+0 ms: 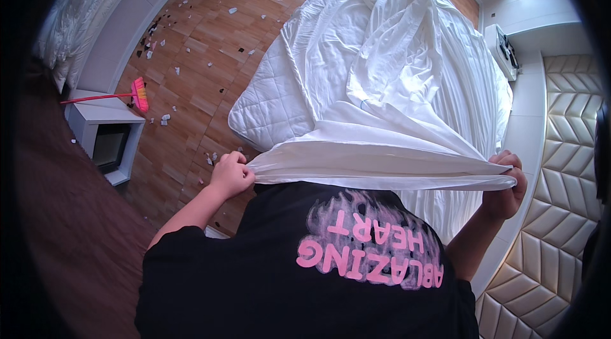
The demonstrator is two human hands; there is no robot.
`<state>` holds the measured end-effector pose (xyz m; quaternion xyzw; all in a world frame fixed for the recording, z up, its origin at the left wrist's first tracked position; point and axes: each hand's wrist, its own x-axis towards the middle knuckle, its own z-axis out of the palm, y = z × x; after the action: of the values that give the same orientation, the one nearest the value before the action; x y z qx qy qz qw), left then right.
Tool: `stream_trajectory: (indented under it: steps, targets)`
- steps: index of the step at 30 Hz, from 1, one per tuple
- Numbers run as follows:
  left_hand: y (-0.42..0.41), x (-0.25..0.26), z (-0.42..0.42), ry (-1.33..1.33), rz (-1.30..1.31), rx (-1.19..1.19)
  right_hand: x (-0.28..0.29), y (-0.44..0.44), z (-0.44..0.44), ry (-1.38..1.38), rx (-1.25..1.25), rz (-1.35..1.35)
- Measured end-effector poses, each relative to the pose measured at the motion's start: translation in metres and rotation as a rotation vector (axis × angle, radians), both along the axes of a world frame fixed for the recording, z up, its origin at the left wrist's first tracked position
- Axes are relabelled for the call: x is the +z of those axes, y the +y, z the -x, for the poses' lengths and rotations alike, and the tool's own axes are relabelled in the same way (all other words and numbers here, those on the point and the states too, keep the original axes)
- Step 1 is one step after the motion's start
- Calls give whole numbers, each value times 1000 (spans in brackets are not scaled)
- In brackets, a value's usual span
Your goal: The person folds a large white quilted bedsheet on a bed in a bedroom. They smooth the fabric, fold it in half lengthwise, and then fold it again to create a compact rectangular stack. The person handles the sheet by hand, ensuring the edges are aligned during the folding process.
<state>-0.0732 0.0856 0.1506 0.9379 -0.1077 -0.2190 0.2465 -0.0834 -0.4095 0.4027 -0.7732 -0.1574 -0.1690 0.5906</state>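
Observation:
A white fabric sheet [377, 160] is stretched taut across my front, its edge running from one hand to the other. At its left end my left hand [232, 174] is closed on a gathered corner. My right hand [508, 186] grips the opposite end, with folds of cloth between thumb and fingers. Beyond my hands the rest of the cloth lies in loose wrinkles over a mattress with a quilted white cover [269, 95], whose near left corner is uncovered.
Scraps of paper [232, 10] litter the wood floor [191, 86] at the left. A pink broom [139, 94] leans by a white cabinet [110, 112]. Piled white bedding [81, 14] is at the upper left. A padded cream panel [534, 243] lines the right side.

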Motion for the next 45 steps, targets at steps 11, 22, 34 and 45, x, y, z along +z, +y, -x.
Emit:
stream_trajectory:
  steps: [11, 22, 34, 45]
  targets:
    - [-21, -78, -3, 158, 571, 61, -9, -7, 7, -9, 0, -72]
    - [-24, -18, -61, -317, 308, 350, -27, -41, 39, -22, -260, -152]
    - [-2, -32, 2, -408, 258, 425, -95, -70, 83, 432, -96, -416]
    - [-46, -152, 164, 46, 262, 658, -228, -127, 166, 872, 418, 1105]
